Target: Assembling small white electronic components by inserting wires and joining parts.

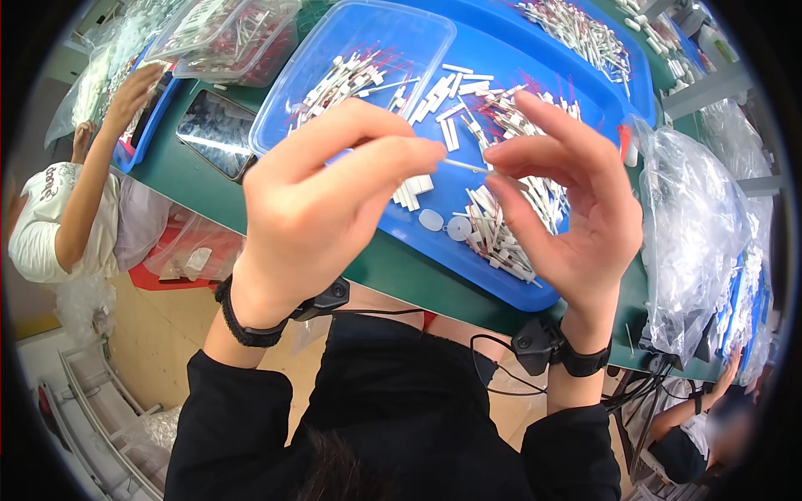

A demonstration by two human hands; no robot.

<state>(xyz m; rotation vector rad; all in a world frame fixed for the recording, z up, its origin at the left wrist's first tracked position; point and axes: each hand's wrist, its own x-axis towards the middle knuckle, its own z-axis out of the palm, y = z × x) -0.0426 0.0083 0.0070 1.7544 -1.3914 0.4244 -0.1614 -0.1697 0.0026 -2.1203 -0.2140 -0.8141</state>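
L hand (322, 209): mine, thumb + forefinger pinched shut on the near end of a thin white stick (464, 166); other fingers curled under.
R hand (568, 204): mine, fingertips closed on the stick's far end; can't tell if it's a firm pinch or just steadying.
Stick: spans the small gap betw. both pinches, roughly level, held above the blue tray (434, 250), not touching it.
Below the grip: loose white sticks w/ red ends piled in the tray, densest under + behind my R hand; 2 small pale round discs (443, 224) just under the stick.
Behind L grip: clear plastic tub (288, 92) sitting in the tray's back corner, more sticks inside.
Far behind L: clear box (224, 37) of similar parts; dark flat slab on the green table (401, 271).
R of the grip: crumpled clear bags (697, 225), well apart.
Others: co-worker's arm (104, 142) far L reaching to the table; another person low R, mostly hidden.
Risk, my read: stick is thin, both holds sit on its very tips. Uneven squeeze could bend or snap it, or it slips and drops into the pile below, where it'd be lost among look-alikes.
Counts: 1 stick in hand; 2 discs; 1 tub; 2 hands of mine; sticks in tray too many + too tangled to count.
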